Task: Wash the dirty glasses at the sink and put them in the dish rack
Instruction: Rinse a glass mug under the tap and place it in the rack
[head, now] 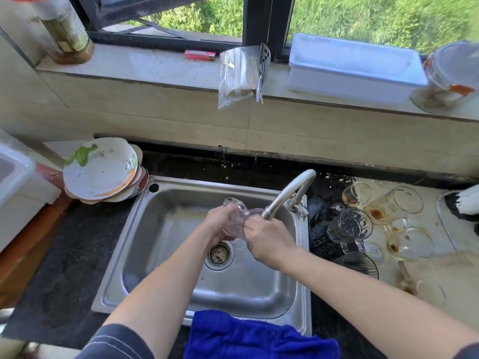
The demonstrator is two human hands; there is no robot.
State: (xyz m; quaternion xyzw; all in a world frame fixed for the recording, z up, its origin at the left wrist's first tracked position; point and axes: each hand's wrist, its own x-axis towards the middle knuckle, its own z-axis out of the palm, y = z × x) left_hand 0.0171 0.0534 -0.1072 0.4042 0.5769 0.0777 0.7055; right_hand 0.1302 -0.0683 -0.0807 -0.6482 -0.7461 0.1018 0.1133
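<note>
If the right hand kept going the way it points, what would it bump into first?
The glass it is gripping: the right hand points up-left straight into it. Just beyond is probably the left hand, though depth is hard to judge.

Bright daylight through the window (363, 19); wide-angle bending, blurred edges

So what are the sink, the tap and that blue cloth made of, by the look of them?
Sink: probably stainless steel, brushed grey with soft reflections. Tap: metal too, duller satin finish. Blue cloth: seemingly terry or microfibre, fuzzy and matte, folds draped over the sink's front edge.
</note>
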